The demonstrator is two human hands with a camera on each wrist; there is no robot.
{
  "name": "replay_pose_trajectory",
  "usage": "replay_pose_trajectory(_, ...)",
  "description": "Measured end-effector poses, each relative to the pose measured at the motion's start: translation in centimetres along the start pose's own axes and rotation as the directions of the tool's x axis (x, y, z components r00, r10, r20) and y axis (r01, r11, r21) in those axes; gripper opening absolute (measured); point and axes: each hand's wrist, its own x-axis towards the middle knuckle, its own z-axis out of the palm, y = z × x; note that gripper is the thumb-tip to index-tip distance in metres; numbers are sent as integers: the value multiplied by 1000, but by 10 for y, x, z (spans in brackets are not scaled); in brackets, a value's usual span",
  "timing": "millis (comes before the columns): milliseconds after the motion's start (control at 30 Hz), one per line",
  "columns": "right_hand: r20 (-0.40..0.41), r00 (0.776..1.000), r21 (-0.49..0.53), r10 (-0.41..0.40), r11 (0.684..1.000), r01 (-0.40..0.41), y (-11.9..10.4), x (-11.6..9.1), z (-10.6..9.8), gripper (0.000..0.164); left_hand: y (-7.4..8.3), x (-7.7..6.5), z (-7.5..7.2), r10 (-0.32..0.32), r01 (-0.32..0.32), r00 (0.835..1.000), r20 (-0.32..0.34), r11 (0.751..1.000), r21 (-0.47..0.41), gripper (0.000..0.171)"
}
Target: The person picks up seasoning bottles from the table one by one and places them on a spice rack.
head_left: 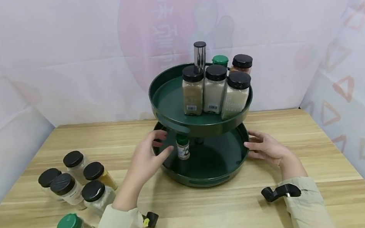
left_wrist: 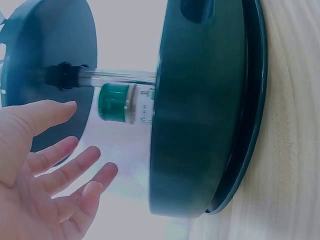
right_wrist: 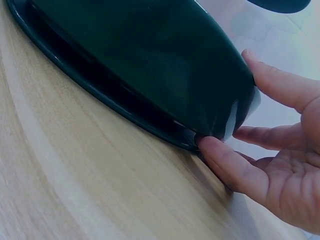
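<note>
Now right hand touches lower tray, left hand near green-capped jar.

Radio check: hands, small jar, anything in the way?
Left hand empty, near small green-capped jar. Right hand gripping lower tray at rim. Jar upright inside; upper tray overhead.

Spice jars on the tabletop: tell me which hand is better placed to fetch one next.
The left hand, probably: it holds nothing and is nearer the spice jars on the tabletop; the right hand grips the lower green tray at its right side.
</note>
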Motion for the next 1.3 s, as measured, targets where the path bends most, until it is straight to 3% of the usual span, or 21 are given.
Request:
replay_pose_trajectory(300, -2, 1000, 0, 3, 1000, -3, -3, -1, -1, 79, 18, -19, -21, -29, 28, 1000, 8, 999, 41, 43)
replay_pose_trajectory(600, -2, 1000, -4, 1, 1000, -1, 0, -2, -2, 79, 24, -34, -39, 18, -16, 1000, -16, 992, 128, 36)
replay_pose_trajectory(833, 4, 1000, 5, 0, 1000, 0, -1, -2, 0, 80, 32, -55, -75, 11, 1, 999, -53, 977, 215, 36)
replay_pose_trajectory(1033, -1, 1000, 3, 1, 1000, -1, -2, -1, 0, 79, 23, -74, -104, 72, -23, 983, -167, 960, 281, 33)
replay_pose_trajectory(1300, -16, 1000, -5, -1, 1000, 1, -1, -1, 1, 78, -8, -105, -140, -10, 66, 981, -191, 956, 287, 31)
